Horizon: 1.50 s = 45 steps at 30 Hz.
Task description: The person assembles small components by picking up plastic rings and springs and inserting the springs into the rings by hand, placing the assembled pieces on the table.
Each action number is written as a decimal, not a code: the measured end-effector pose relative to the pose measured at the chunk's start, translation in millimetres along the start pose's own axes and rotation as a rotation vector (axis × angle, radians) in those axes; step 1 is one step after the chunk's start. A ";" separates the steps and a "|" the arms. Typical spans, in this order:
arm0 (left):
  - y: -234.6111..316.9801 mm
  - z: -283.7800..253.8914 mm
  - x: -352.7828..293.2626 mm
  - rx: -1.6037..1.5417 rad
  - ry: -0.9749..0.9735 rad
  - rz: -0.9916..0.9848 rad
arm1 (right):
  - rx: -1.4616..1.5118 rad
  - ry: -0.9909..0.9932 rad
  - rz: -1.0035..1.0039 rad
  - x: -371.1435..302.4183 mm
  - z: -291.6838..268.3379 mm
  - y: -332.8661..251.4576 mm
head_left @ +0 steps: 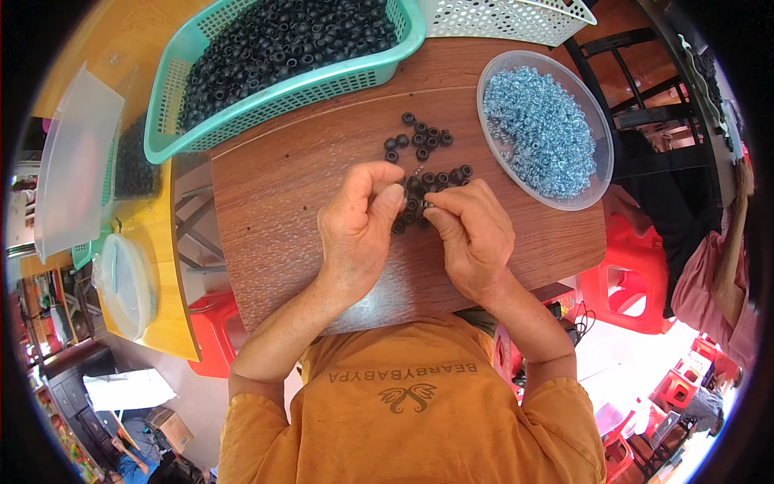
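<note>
Over the brown table (282, 210), my left hand (359, 230) and my right hand (474, 234) work close together, thumb and forefinger of each pinched. What lies between the fingertips is too small to make out. Under and between them sits a loose cluster of small round black pieces with holes (443, 178); several more black pieces (422, 139) lie just beyond. To the right, a clear round tub (606, 153) holds many tiny pale blue, see-through rings (540, 129).
A turquoise basket (266, 107) heaped with black pieces stands at the far left, beside a white perforated basket (504, 20). On a yellow table (169, 282) at left is a clear lidded container (127, 282). Red stools (625, 278) flank the table.
</note>
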<state>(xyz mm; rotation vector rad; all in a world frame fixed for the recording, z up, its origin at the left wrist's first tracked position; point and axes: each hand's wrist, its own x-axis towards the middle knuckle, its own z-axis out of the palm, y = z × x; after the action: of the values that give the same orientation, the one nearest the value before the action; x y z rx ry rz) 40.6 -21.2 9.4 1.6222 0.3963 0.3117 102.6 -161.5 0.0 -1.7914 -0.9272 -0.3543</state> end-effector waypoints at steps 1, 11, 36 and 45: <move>-3.9 1.5 4.6 0.126 0.031 0.143 | -0.001 0.003 -0.003 0.1 -1.5 0.4; -7.0 9.0 50.2 0.668 0.053 0.786 | 0.112 -0.005 0.312 -2.9 -7.1 7.1; 6.0 -5.5 -10.4 -0.134 -0.079 0.131 | 0.325 -0.122 0.449 2.1 -6.5 -19.3; 6.6 -7.6 -15.0 -0.277 -0.063 0.015 | 0.388 -0.128 0.496 -3.1 -0.6 -21.0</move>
<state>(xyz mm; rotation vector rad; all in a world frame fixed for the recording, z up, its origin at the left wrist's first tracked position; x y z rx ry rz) 24.2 -21.3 17.2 1.3602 0.2797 0.3115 85.3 -160.0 12.3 -1.6226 -0.5589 0.2439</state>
